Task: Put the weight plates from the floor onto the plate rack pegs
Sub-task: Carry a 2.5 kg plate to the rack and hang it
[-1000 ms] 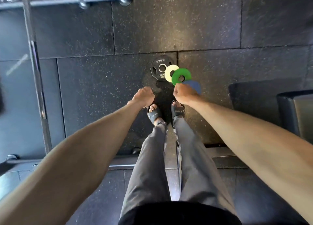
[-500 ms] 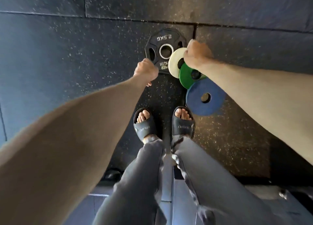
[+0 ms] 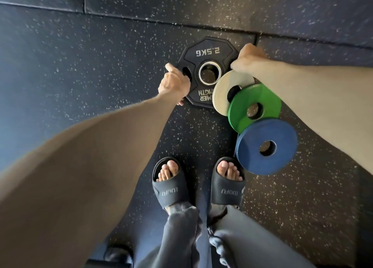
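A black octagonal 2.5 kg plate lies flat on the rubber floor in front of my feet. My left hand grips its left edge beside the grip slot, fingers curled around the rim. My right hand is curled over the plate's right edge, just above a white plate; its fingertips are hidden. The white plate overlaps the black one. A green plate lies on the white one, and a blue plate sits nearest my right foot. No rack or peg is in view.
My feet in black slides stand just behind the plates. Speckled rubber floor tiles spread all around, with a seam running past the black plate. A dark rounded object sits at the bottom left.
The view has dropped closer to the floor. My left hand moved forward onto the black plate's left edge. My right hand shifted from above the white plate to the black plate's right edge.
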Motion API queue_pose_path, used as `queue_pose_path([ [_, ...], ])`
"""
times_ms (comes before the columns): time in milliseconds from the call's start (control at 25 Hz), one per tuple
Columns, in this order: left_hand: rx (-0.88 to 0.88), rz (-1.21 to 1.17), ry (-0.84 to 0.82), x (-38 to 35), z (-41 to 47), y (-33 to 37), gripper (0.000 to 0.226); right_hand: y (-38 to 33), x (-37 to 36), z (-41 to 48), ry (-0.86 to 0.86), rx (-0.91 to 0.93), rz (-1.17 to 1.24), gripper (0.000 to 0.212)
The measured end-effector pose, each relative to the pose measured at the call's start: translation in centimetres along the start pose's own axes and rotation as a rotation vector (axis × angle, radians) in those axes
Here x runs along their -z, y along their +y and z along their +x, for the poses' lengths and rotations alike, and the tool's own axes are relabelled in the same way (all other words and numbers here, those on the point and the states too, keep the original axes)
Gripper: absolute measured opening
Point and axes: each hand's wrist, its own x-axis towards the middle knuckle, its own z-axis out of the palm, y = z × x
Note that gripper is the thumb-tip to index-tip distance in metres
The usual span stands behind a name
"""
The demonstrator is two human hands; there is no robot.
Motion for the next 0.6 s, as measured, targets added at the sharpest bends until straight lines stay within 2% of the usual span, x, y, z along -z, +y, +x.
queue_pose_path([
  [80, -0.046, 0.037, 0.056, -0.3, 0.0, 0.4, 0.047, -0.9, -0.1, -0.1, 0.031, 0.002, -0.076, 0.042],
  [160, -0.069, 0.049, 0.094, -0.5, -0.7, 0.4, 0.050, -1.2, -0.4, -1.0, 0.072, -0.005, -0.081, 0.047],
  [360, -0.091, -0.021, 0.191, 2.7, -5.4, 0.3, 0.063, -1.6, 1.1, -6.0, 0.224, -0.023, 0.136, 0.037],
  [480, -0.095, -0.083, 0.274, 6.9, -9.1, 0.5, 0.060, -3.1, 4.4, -10.5, 0.245, 0.041, 0.262, 0.023],
  [600, -0.024, -0.213, 0.308, 11.7, -13.2, 0.1, 0.056, -5.1, 9.1, -15.9, 0.295, 0.136, 0.357, 0.017],
])
